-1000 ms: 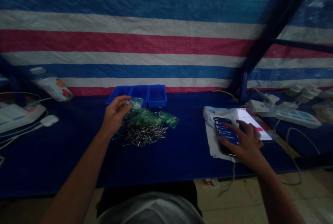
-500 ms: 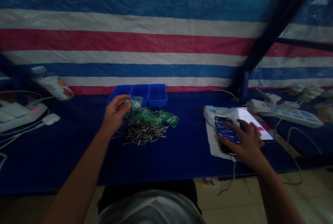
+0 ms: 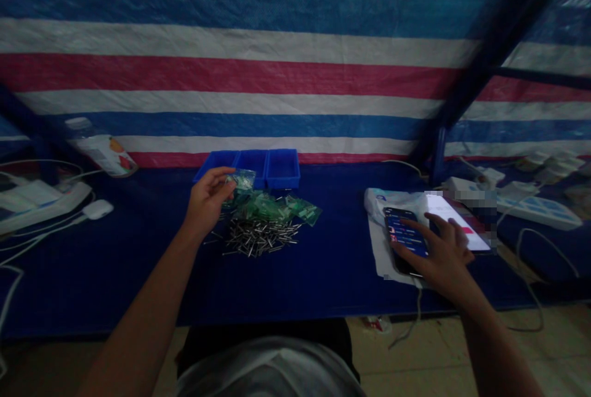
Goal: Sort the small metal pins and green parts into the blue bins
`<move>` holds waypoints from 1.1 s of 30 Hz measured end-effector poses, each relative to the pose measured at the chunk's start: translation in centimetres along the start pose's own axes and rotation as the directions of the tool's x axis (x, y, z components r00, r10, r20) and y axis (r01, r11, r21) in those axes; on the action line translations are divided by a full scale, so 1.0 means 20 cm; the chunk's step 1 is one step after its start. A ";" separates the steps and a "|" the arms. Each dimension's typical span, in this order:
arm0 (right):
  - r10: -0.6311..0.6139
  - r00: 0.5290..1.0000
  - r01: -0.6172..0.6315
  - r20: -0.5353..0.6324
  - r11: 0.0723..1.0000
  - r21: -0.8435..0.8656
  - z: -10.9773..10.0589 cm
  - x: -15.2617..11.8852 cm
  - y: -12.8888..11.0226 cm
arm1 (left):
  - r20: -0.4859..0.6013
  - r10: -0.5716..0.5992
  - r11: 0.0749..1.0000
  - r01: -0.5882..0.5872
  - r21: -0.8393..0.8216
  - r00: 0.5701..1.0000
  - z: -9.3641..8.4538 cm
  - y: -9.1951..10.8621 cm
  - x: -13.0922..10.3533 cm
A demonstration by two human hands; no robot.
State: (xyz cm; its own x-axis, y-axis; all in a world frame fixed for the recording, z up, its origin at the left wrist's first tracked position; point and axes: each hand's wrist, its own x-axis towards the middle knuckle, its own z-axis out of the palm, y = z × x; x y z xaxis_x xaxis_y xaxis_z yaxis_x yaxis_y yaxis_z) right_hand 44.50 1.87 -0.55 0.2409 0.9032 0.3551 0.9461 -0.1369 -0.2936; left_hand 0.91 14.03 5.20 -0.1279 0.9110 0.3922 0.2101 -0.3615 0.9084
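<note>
My left hand (image 3: 210, 199) pinches a small clear plastic bag (image 3: 244, 180) between thumb and fingers, just in front of the blue bins (image 3: 283, 167). Below and to the right of it lies a heap of greenish plastic bags (image 3: 261, 207). Against that heap's near side is a pile of thin metal pins (image 3: 263, 237), which look like nails or rivets. Over on the right, my right hand (image 3: 443, 252) is spread over a dark phone (image 3: 406, 237) with a lit screen, its fingertips at the screen. Nothing is held in it.
A second bright-screened device (image 3: 455, 224) lies beside the phone, on a white plastic sheet (image 3: 381, 255). White power strips (image 3: 530, 203) with cables sit at both ends of the blue table (image 3: 323, 286). A tilted bottle (image 3: 108, 154) stands at the back left, before a striped tarp (image 3: 295, 77).
The whole view has shifted slightly, so everything appears a little further right. Both hands keep nearly the same pose, the left still pinching the bag and the right over the phone.
</note>
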 end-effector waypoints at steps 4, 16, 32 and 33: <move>0.021 1.000 -0.021 -0.021 1.000 -0.001 0.02 0.00 0.00 | -0.018 0.020 1.000 -0.020 0.000 1.000 0.00 0.00 0.00; 0.018 1.000 -0.018 -0.018 1.000 0.005 -0.02 -0.01 -0.04 | 0.013 0.057 0.998 -0.057 0.008 0.998 0.00 -0.03 0.00; 0.011 1.000 -0.010 -0.009 1.000 0.012 -0.03 -0.02 -0.05 | -0.014 0.015 1.000 -0.015 -0.007 1.000 0.01 -0.02 -0.01; 0.009 1.000 -0.009 -0.011 1.000 0.011 -0.03 -0.02 -0.05 | -0.016 0.015 1.000 -0.015 -0.004 1.000 0.01 -0.02 -0.01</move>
State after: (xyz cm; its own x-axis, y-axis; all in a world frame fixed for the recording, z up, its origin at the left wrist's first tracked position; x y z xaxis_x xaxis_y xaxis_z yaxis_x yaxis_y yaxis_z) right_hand 43.57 1.46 0.07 0.2519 0.8974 0.3622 0.9415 -0.1406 -0.3064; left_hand 0.97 14.06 4.82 -0.1406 0.9021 0.4081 0.2080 -0.3760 0.9030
